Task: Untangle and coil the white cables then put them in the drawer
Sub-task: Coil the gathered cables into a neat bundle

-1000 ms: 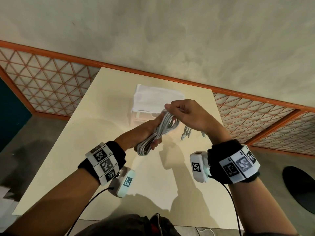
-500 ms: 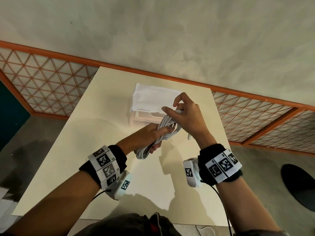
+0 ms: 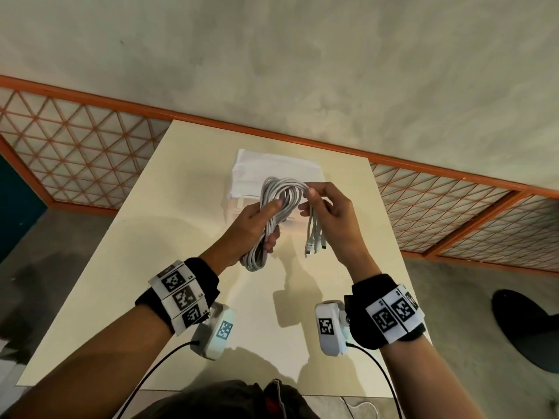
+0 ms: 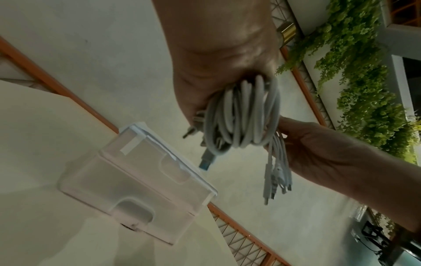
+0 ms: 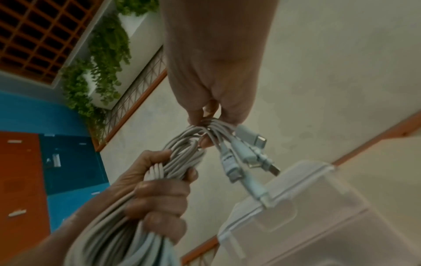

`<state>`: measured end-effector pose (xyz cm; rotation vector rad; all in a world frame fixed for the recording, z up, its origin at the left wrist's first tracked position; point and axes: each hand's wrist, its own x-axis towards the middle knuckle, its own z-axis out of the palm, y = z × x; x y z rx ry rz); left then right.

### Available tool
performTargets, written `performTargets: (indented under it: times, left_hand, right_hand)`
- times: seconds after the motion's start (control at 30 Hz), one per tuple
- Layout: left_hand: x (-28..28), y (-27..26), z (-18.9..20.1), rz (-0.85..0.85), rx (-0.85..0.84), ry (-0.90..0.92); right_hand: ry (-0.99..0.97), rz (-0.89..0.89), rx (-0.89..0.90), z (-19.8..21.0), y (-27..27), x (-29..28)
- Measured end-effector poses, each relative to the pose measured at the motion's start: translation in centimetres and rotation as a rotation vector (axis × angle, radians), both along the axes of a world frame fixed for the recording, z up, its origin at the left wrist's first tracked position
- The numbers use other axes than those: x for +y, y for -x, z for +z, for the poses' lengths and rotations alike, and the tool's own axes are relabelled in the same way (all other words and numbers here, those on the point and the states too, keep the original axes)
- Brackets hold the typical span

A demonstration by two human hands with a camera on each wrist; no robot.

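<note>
While your left hand (image 3: pixel 257 220) squeezes the looped bundle of white cables (image 3: pixel 279 201) so it stays coiled, your right hand (image 3: pixel 328 213) pinches the loose plug ends (image 3: pixel 314 243) to wrap them.

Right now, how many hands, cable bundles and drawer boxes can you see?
hands: 2, left hand and right hand
white cable bundle: 1
white drawer box: 1
table: 1
Total: 5
</note>
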<state>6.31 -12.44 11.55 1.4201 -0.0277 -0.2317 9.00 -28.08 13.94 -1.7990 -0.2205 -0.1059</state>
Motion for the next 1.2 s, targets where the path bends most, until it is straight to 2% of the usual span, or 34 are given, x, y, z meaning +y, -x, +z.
performTargets:
  times: [0.13,0.27,0.53,0.9,1.07,1.2]
  left_hand:
    - [-0.4,0.4,0.1,-0.036,-0.086,0.051]
    - [-0.4,0.7,0.0,-0.083,-0.162,0.042]
    - [0.6,0.5,-0.9,-0.083,-0.076,0.040]
    - [2.4,0.1,-0.8,-0.261,0.097,0.022]
    - [2.5,0.3,-0.6,-0.249,0.139,0.082]
    - [2.6,0.3,-0.9,-0.302,0.140,0.147]
  right_hand:
    - [-0.216,-0.108,0.075,-0.3,0.3,1.2]
    - [-0.289,-0.175,0.166,-0.7,0.3,2.4]
    - [-0.088,0.035,0.156,-0.8,0.9,2.9]
    - [-0.224,0.069,0.233,-0.3,1.5,2.5]
    - [-0.104,0.092,0.212,0.3,1.1,2.3]
    - [0.052,0.125,0.144,0.8,1.0,2.5]
